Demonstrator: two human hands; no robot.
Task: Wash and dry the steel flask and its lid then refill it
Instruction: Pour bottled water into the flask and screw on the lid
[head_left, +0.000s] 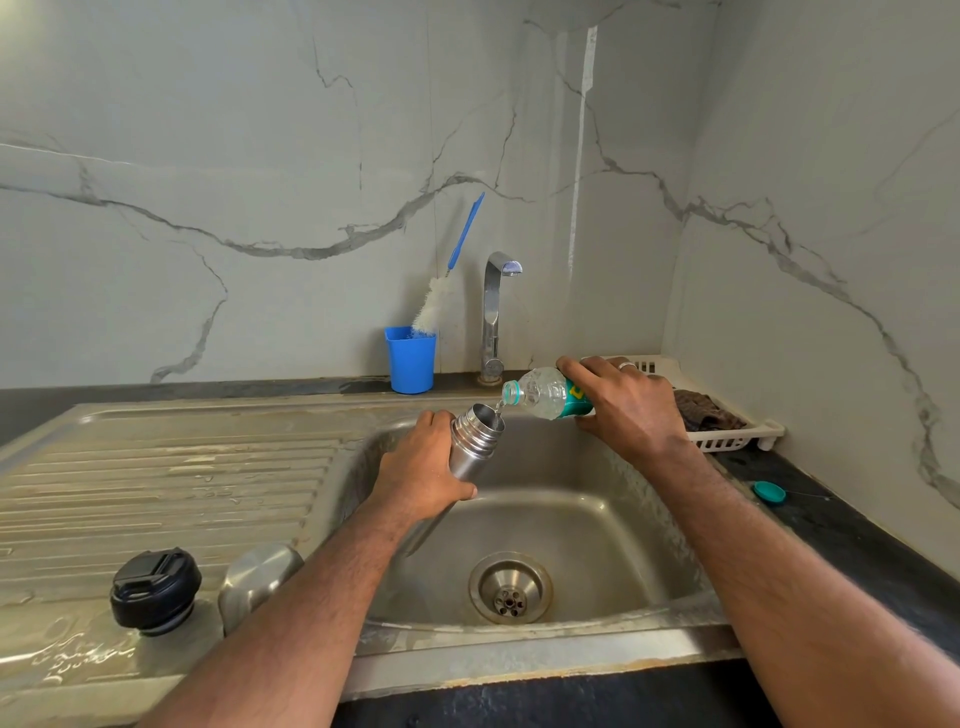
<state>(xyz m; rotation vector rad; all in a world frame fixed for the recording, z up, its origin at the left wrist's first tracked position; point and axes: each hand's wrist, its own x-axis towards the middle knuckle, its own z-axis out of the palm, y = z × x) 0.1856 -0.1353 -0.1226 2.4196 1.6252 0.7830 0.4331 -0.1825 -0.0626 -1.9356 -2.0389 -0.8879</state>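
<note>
Gripping the tilted flask (470, 441), left hand (423, 467) hides its body; right hand (626, 405) holds the bottle (540, 392).

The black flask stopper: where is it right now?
The black flask stopper stands on the draining board, lower left, beside the steel cup lid.

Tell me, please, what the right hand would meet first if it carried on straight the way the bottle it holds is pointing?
Probably the steel flask: the right hand tips the plastic bottle leftward, its neck just above the flask's open mouth, held by the left hand.
</note>
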